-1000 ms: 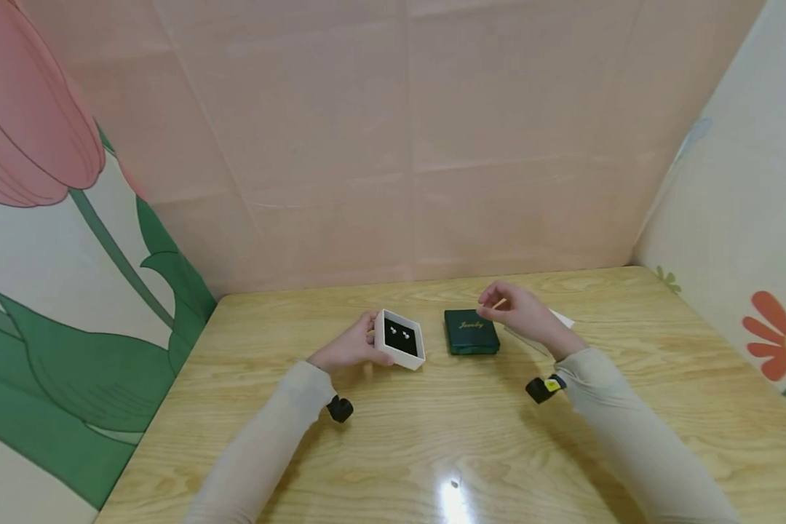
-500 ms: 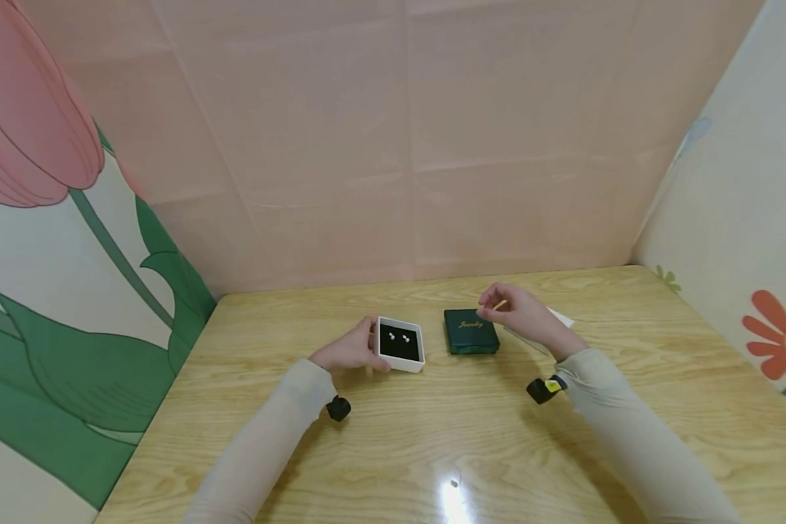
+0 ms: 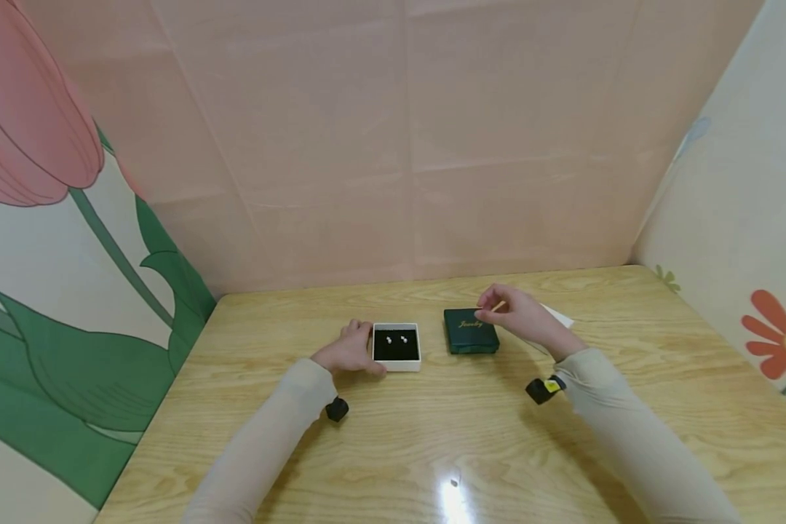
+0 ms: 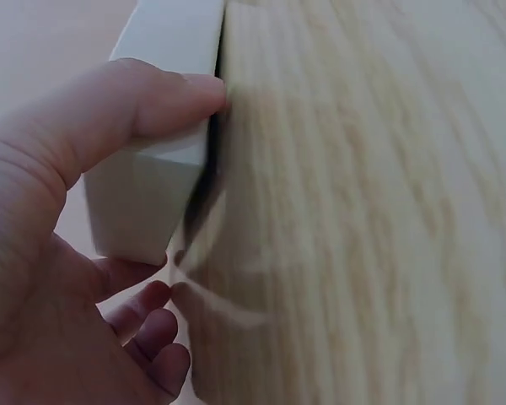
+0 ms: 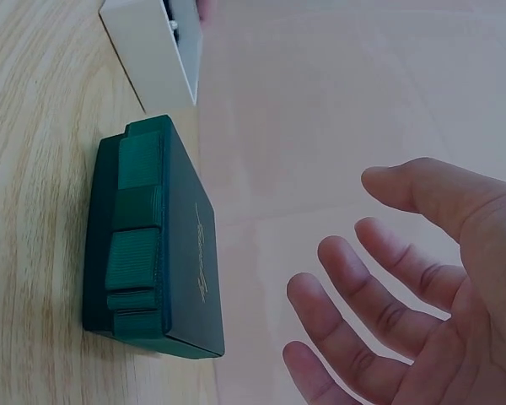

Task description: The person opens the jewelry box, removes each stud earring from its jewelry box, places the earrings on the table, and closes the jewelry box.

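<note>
A white box (image 3: 396, 366) held at its left end, with a green box (image 3: 471, 338) to its right.
The left grip (image 3: 347, 349) pinches the white box, thumb on the wall facing the table's front edge, fingers by its left wall; this likely steadies it while leaving two earrings (image 3: 403, 339) and their black insert (image 3: 393, 353) uncovered. It sits past the table's (image 3: 393, 437) middle, toward the back edge; whether its base fully touches down I cannot tell. The right grip (image 3: 517, 313) holds nothing, fingers relaxed above the green box, whose lettered lid faces up, presumably to be read from the front.
</note>
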